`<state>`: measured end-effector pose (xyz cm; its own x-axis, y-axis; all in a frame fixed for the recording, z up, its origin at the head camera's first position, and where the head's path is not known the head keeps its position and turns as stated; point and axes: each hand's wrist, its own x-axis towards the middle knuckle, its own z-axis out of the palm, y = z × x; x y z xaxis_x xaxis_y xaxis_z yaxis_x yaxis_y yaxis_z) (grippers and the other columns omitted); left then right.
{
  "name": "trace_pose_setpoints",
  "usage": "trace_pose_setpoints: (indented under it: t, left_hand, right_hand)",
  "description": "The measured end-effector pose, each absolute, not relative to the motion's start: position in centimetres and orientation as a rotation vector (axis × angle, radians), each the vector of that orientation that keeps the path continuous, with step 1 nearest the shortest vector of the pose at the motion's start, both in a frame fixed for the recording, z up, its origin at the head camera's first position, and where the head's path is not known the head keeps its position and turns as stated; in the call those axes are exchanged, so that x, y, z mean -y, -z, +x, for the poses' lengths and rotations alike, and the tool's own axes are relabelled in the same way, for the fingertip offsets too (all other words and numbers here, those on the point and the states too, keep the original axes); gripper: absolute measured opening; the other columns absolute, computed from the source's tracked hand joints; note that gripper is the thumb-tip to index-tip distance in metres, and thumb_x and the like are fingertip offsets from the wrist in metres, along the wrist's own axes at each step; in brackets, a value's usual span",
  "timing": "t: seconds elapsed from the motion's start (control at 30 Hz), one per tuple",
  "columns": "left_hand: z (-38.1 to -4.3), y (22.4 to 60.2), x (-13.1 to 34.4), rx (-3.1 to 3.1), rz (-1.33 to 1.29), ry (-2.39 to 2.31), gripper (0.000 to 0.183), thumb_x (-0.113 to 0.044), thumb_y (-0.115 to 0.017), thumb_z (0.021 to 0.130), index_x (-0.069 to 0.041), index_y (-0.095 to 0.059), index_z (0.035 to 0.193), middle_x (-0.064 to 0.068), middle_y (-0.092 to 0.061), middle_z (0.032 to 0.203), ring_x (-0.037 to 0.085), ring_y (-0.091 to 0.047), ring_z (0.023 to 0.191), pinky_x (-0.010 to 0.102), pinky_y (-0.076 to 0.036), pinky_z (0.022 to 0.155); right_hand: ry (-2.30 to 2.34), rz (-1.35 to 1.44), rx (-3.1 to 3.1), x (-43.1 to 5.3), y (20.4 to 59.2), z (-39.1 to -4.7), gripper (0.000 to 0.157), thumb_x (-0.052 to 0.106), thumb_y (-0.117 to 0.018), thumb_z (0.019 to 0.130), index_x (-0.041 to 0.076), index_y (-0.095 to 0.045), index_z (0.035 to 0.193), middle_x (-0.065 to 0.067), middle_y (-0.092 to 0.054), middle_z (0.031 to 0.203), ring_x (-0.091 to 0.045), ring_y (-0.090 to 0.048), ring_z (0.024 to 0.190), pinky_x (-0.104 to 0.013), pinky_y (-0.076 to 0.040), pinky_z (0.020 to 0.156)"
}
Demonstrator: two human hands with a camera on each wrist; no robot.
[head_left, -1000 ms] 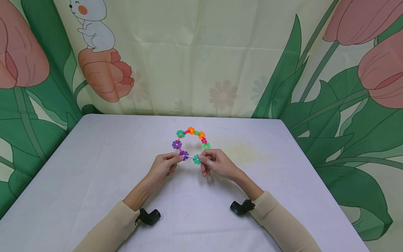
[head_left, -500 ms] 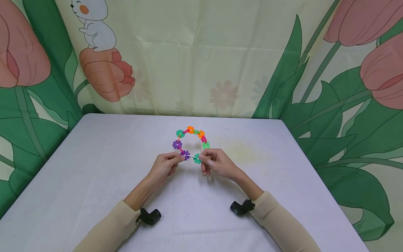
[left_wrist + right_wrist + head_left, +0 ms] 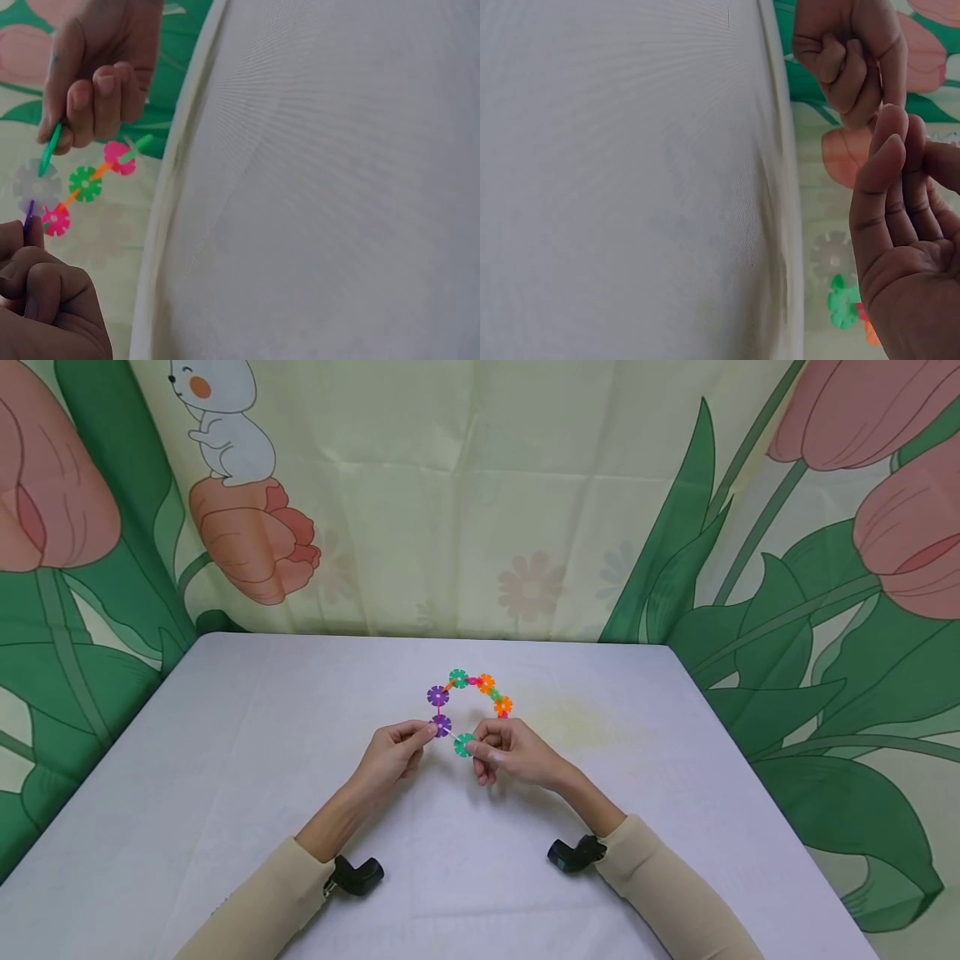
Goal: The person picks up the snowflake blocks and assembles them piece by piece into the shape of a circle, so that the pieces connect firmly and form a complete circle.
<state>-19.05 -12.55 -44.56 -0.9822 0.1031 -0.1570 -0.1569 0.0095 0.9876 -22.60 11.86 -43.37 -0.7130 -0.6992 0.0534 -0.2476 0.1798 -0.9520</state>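
Observation:
A curved chain of interlocking snowflake discs (image 3: 458,678) in purple, teal, orange, pink and green is held up between both hands, over the table. My left hand (image 3: 392,756) pinches a purple disc (image 3: 441,726) between thumb and forefinger. With thumb and fingertips my right hand (image 3: 521,754) grips a teal disc (image 3: 463,745). A translucent white disc (image 3: 39,184) bridges the two held discs, its notches meeting their edges. In the head view the right hand hides the chain's right-hand part. The right wrist view shows a green disc (image 3: 843,306) beyond the right palm.
A white cloth covers the table (image 3: 480,877). Behind its far edge hangs a backdrop (image 3: 465,527) printed with tulips and a rabbit. Black wrist cameras (image 3: 357,877) sit at both cuffs.
The chain has turned clockwise and its far part has shifted right. My right hand has tilted slightly, bringing the teal disc lower and left; the light green disc is now behind that hand.

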Motion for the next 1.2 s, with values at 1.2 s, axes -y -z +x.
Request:
trace_pose_setpoints:
  t: [1.2]
  left_hand:
    - [-18.4,44.4,11.7,-2.078,0.095,-1.999,0.029,-0.021,-0.073,0.101,0.002,-0.076,0.119,-0.007,-0.043,0.064,0.010,-0.033,0.060,0.024,-0.028,0.054]
  right_hand:
    - [1.596,-0.631,-2.299,-12.5,41.8,-22.9,0.028,0.020,-0.066,0.106,-0.007,-0.067,0.109,-0.003,-0.064,0.072,-0.017,-0.059,0.060,-0.024,-0.049,0.054]
